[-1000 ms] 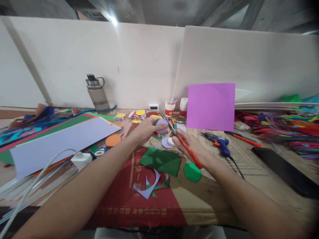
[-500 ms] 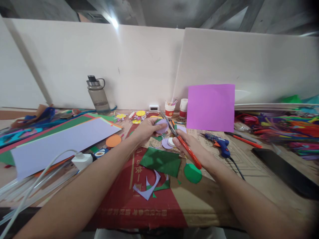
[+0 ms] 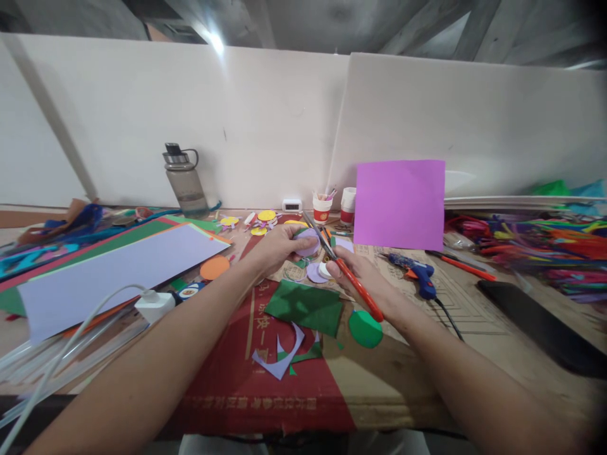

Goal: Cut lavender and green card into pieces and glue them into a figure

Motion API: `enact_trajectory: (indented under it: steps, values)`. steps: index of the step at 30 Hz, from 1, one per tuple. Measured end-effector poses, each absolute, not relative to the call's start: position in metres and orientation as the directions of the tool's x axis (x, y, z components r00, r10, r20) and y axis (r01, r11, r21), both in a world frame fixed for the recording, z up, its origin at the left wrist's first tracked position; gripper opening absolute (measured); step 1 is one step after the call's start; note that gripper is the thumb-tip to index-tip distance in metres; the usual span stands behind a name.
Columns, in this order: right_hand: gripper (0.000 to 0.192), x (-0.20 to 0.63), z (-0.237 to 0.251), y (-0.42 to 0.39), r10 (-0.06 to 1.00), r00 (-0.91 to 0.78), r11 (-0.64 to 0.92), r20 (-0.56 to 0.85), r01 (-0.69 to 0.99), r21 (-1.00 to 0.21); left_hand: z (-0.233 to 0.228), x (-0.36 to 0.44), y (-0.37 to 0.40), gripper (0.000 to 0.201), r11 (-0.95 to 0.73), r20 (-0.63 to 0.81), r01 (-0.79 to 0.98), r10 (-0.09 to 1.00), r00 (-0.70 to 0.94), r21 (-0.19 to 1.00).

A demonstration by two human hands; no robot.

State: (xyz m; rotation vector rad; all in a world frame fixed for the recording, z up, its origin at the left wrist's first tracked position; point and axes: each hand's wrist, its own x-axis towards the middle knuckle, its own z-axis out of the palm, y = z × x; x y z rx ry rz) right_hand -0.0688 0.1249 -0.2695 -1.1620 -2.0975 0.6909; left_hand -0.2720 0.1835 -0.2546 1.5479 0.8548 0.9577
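My left hand (image 3: 281,244) pinches a lilac paper disc (image 3: 308,241), held up above the cardboard. Red-handled scissors (image 3: 353,279) are gripped in my right hand (image 3: 349,268); their blades point up and away, close beside the disc's right edge. Below the hands lie another lilac disc (image 3: 315,272) and a small white disc (image 3: 325,270). Nearer to me are a dark green sheet (image 3: 303,306), a curved lilac offcut (image 3: 288,357) and a bright green disc (image 3: 365,329). An orange disc (image 3: 215,268) rests left of my left forearm.
A blue glue gun (image 3: 417,273) with a black cord and a dark phone-like slab (image 3: 535,322) lie on the right. Lilac sheets (image 3: 128,272), a white plug (image 3: 154,306) and a water bottle (image 3: 185,183) are on the left. A purple sheet (image 3: 399,205) stands behind.
Hands, disc and scissors keep nearly the same places. The whole view has shifted very slightly; the scissor blades appear marginally more apart, though I cannot tell for certain.
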Motion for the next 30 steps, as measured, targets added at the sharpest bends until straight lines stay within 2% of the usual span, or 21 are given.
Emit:
enact_trajectory:
  steps: [9, 16, 24, 30]
  values:
    - [0.027, -0.07, -0.271, 0.127, 0.863, -0.402, 0.494, 0.306, 0.548, -0.674, -0.253, -0.269, 0.182, 0.041, -0.156, 0.183, -0.104, 0.92, 0.348, 0.982]
    - [0.02, -0.07, -0.276, 0.128, 0.855, -0.428, 0.487, 0.293, 0.465, -0.74, -0.257, -0.269, 0.183, 0.043, -0.161, 0.155, -0.011, 0.925, 0.347, 0.987]
    - [0.022, -0.07, -0.273, 0.128, 0.857, -0.404, 0.505, 0.321, 0.528, -0.683, -0.261, -0.269, 0.186, 0.04, -0.185, 0.171, 0.008, 0.92, 0.353, 0.983]
    - [0.027, -0.071, -0.269, 0.126, 0.87, -0.401, 0.479, 0.287, 0.546, -0.687, -0.253, -0.269, 0.182, 0.04, -0.17, 0.153, 0.011, 0.908, 0.39, 0.985]
